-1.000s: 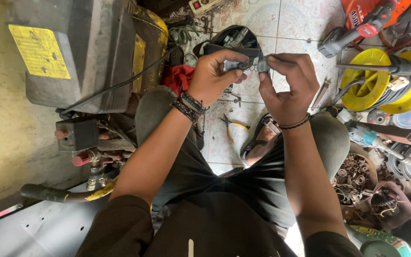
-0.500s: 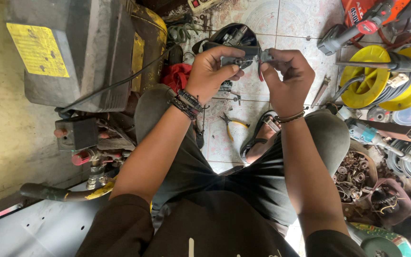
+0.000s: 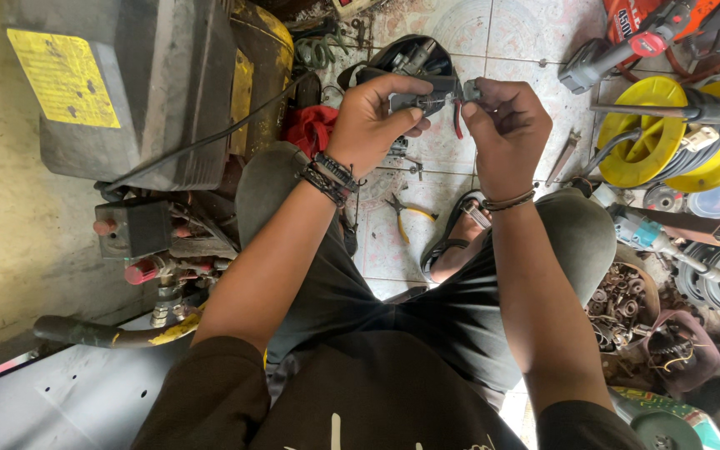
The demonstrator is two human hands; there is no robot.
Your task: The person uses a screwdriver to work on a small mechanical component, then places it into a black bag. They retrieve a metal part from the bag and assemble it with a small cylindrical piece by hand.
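Holding a small grey part (image 3: 427, 102), hands (image 3: 372, 125) (image 3: 506, 129) hover near scrap-filled bowl (image 3: 622, 304).

One view only: head cam, aimed steeply down over the seated person's lap, at close range. Both forearms are seen running up from frame bottom toward upper centre. Tiled floor (image 3: 460, 150) is seen beyond; no 2nd view is shared.

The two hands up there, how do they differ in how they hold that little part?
The left hand wraps around the small dark part; the right hand only pinches its end with fingertips. The left wrist wears several dark bracelets; the right wrist has one thin band. Both are bare and raised over the tiled floor.
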